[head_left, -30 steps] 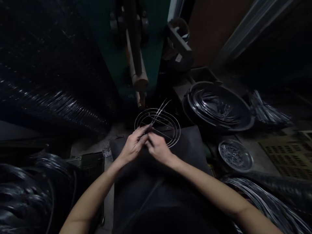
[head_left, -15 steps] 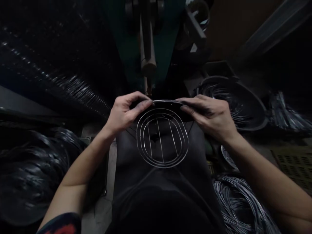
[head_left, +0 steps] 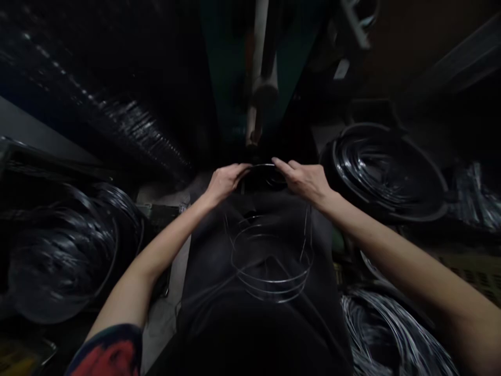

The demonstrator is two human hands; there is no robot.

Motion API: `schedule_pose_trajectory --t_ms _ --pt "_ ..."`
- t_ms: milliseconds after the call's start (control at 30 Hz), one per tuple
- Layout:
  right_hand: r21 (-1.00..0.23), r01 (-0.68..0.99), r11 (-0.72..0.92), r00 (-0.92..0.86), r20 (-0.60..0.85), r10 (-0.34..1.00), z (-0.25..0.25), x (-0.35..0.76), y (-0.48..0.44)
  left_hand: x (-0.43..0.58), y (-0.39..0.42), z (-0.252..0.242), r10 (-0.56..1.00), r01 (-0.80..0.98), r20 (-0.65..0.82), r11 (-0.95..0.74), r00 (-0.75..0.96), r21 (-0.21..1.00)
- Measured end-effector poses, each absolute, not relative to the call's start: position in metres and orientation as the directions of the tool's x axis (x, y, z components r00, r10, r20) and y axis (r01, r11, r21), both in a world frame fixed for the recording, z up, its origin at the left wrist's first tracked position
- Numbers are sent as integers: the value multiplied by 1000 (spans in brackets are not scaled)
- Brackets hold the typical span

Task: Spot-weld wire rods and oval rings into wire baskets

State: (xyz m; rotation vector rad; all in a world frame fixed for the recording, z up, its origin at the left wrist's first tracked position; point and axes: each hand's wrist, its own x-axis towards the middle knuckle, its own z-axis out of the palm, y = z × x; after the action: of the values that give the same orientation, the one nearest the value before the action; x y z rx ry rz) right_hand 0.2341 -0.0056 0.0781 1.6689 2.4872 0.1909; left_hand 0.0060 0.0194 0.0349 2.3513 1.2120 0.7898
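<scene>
A wire basket (head_left: 274, 282) of thin, shiny metal rings joined by wires lies before me over the dark cloth on my lap. My left hand (head_left: 227, 180) pinches a curved metal wire at its far side, just below the machine's rod. Gripping the same curved wire a short way to the right is my right hand (head_left: 303, 177), its index finger stretched along the top. Above the hands stands a machine (head_left: 230, 78) with a green body and a downward cylindrical metal rod (head_left: 264, 91). Darkness and blur hide whether the rod's tip touches the wire.
A round black basin (head_left: 426, 203) with bent wire pieces stands at right, beside a bundle of shiny wires (head_left: 475, 193). Wire rings (head_left: 407, 334) lie at lower right. Stacked wire rings (head_left: 62, 250) stand at left, below a long shiny row of wires (head_left: 133, 125).
The basket has tilted from showing its barred oval base to showing its stacked rings from the side. Both hands have moved farther away from me, and my view has shifted.
</scene>
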Motion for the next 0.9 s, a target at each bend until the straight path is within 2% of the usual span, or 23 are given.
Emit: schedule_pose_trajectory --t_ms 100,233,500,700,900 --pt "239 887 396 -377 -122 918 74 233 10 -1 24 24 889 761 265 -457 374 460" --pt "251 883 397 -378 -123 918 78 225 28 0 40 33 887 809 259 -457 382 371" --pt "158 912 378 -366 -99 925 97 214 45 -8 63 70 884 816 210 -467 418 342" --pt "98 921 376 -368 -98 925 99 214 51 -9 73 71 883 819 197 -470 427 329" --pt "100 918 383 -374 -99 922 101 213 55 -10 78 72 885 821 182 -465 428 330"
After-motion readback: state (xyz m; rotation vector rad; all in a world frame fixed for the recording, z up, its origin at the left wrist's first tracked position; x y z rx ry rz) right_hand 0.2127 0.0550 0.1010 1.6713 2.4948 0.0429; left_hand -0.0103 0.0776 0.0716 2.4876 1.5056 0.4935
